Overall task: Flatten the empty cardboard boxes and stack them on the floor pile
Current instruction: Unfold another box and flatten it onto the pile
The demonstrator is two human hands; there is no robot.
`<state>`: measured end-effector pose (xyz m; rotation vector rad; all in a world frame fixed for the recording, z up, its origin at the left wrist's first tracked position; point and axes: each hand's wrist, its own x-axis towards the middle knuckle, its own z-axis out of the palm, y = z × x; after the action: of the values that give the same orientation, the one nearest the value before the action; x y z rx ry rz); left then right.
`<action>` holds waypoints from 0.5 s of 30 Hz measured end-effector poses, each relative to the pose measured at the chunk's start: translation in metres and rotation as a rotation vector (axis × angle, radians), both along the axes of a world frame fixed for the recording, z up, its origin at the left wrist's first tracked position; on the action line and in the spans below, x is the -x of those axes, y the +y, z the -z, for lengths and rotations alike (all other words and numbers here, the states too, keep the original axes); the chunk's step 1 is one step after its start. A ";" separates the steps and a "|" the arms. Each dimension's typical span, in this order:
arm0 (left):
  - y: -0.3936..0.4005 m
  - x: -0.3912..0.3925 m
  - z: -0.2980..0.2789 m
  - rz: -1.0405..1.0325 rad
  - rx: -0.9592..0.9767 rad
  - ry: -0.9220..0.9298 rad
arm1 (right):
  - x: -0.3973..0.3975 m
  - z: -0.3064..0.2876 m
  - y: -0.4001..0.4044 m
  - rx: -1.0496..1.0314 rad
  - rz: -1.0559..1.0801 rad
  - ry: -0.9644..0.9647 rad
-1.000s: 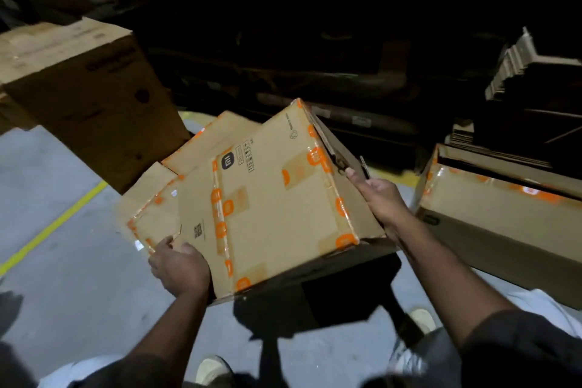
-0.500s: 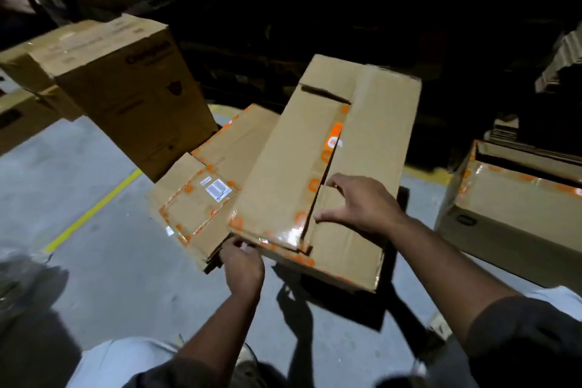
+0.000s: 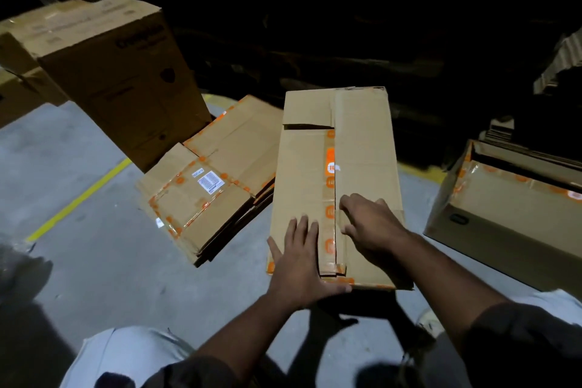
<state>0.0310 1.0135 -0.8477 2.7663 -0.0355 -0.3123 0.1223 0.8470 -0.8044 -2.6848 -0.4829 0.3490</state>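
Observation:
A flattened cardboard box (image 3: 362, 148) with orange-spotted tape along its middle seam lies in front of me, its near end over the grey floor. My left hand (image 3: 299, 261) rests palm-down with fingers spread on its near left corner. My right hand (image 3: 368, 224) presses on the near right part, fingers curled at the taped seam. To the left lies the floor pile (image 3: 214, 186) of flattened boxes, topped by one with a white barcode label. The box's left edge overlaps the pile's right side.
A large upright brown box (image 3: 119, 79) stands behind the pile at left. An open box (image 3: 510, 211) with orange tape sits at right. A yellow floor line (image 3: 78, 198) runs at left. The background is dark. My knees show at the bottom.
The box went from a tilted, half-open shape to flat and lower. My left hand moved from under its near edge onto the top; my right hand stayed pressing on top.

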 end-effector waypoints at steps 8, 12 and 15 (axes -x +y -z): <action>0.017 -0.006 -0.001 0.131 -0.198 -0.252 | 0.001 0.017 0.006 -0.005 0.046 -0.298; 0.026 -0.011 -0.011 -0.005 -0.186 -0.254 | 0.005 0.030 0.009 0.028 0.081 -0.376; 0.038 -0.015 -0.028 -0.125 -0.243 -0.318 | 0.015 0.035 0.009 0.015 0.130 -0.433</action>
<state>0.0457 1.0515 -0.8197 3.0137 0.1022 0.1699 0.1073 0.8565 -0.8391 -2.7882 -0.4210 -0.2746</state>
